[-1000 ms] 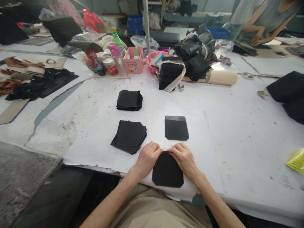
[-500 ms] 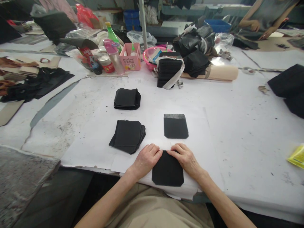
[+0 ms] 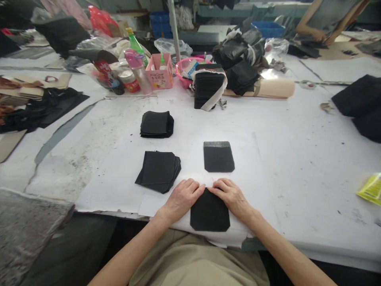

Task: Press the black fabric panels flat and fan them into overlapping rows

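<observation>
A flat black square piece with clipped corners (image 3: 210, 214) lies at the table's front edge, right before me. My left hand (image 3: 183, 196) is closed on the left part of its far edge, thumb and fingers pinched together. At the right part of that same edge, my right hand (image 3: 230, 196) pinches likewise, the fingertips almost meeting. The fingers hide the far corners. Just beyond lies a similar black piece (image 3: 219, 159) with a grey strip along its far edge. To the left are a loose pile of black pieces (image 3: 157, 169) and, farther back, a neater stack (image 3: 154, 123).
White paper covers the table (image 3: 285, 159). Along the back stand a black bundle tied with a pale band (image 3: 208, 89), a pink basket (image 3: 183, 71), a pink box (image 3: 160, 73) and a beige roll (image 3: 274, 87). A yellow packet (image 3: 371, 188) lies right. Another person's arms (image 3: 315, 31) show at back right.
The view has shifted slightly, so the background sits a little farther left. My hands keep their pinch on the black piece's far edge, fingertips slightly closer together. The other person's hands have moved closer together.
</observation>
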### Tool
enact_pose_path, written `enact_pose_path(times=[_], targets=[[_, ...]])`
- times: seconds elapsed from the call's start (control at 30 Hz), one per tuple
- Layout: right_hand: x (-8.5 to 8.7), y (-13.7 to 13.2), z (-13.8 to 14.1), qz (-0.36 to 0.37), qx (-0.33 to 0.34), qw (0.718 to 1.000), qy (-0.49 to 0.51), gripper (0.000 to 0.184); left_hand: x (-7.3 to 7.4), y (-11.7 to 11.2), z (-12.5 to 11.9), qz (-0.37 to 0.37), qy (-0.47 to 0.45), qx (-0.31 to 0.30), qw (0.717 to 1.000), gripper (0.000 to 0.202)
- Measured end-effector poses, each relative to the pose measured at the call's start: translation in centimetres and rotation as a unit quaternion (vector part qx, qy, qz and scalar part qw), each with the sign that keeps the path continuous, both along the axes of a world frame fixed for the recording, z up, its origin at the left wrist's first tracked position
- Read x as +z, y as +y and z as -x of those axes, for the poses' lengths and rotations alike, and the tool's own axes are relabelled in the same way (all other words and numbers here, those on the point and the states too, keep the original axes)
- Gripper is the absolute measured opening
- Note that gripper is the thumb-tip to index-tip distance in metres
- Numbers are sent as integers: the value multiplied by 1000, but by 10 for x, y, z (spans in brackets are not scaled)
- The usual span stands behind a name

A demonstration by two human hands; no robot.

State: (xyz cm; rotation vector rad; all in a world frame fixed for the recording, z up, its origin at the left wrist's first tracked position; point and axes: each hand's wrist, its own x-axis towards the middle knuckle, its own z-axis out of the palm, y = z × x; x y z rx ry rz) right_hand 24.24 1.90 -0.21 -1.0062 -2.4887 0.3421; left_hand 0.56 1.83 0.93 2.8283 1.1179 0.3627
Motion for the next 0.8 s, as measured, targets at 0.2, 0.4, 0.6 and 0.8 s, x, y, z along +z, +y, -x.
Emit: enact_pose_path(times=[0.2,0.4,0.6,0.8], targets=[[5,6,-3,-5,22,1000,-12,22,-1,0,-2,-33,14,-9,999,17],[12,15,-11,22,54,998,-17,19,0,-1,2,-18,-32,-14,999,18],[8,17,-14,7,64,998,-13,19,-4,-2,4,23,-67,7,997,17],[8,17,-16,-7,67,998,-14,21,-5,-4,5,9,-53,0,999,15]])
